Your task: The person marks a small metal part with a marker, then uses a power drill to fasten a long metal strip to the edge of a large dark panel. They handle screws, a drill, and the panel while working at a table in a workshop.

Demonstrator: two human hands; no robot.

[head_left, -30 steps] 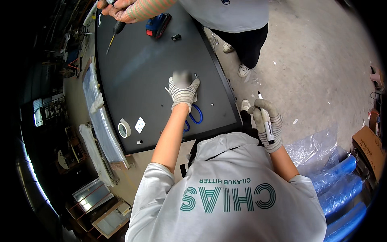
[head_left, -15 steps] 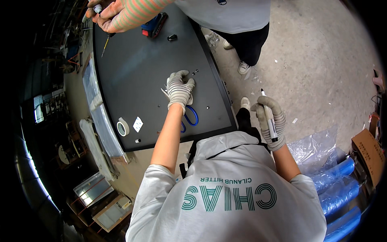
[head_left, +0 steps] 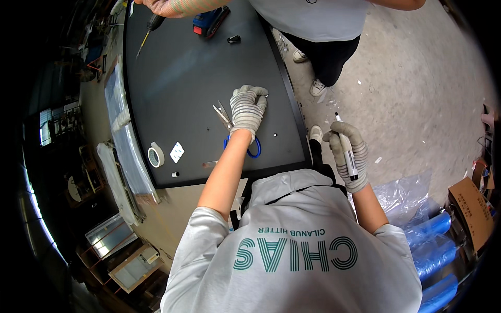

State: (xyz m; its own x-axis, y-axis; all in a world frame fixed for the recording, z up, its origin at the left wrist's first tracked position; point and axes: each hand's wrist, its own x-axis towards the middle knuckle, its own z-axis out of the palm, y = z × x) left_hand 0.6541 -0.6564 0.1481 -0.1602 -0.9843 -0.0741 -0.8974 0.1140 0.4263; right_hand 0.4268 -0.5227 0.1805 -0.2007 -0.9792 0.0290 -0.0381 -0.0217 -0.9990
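Observation:
My gloved left hand (head_left: pixel 248 107) rests with curled fingers on a large dark panel (head_left: pixel 177 78). Under its wrist lie scissors (head_left: pixel 223 116) with blue handles, the blades pointing away to the left. My gloved right hand (head_left: pixel 346 151) is off the panel's right edge, above the concrete floor. It grips a black and white marker (head_left: pixel 346 147), tip up.
On the panel's near left lie a roll of tape (head_left: pixel 155 155), a white sheet (head_left: pixel 177 152) and a small white cylinder (head_left: pixel 175 174). At the far end another person's hand holds a screwdriver (head_left: pixel 150 25) beside a blue and red tool (head_left: pixel 209 21). Blue plastic rolls (head_left: pixel 428 229) and a cardboard box (head_left: pixel 472 208) sit at the right.
My right hand has turned the marker tip up and lifted it slightly. My left hand has curled tighter, and the scissor blades now show beside it. The other person's screwdriver has shifted.

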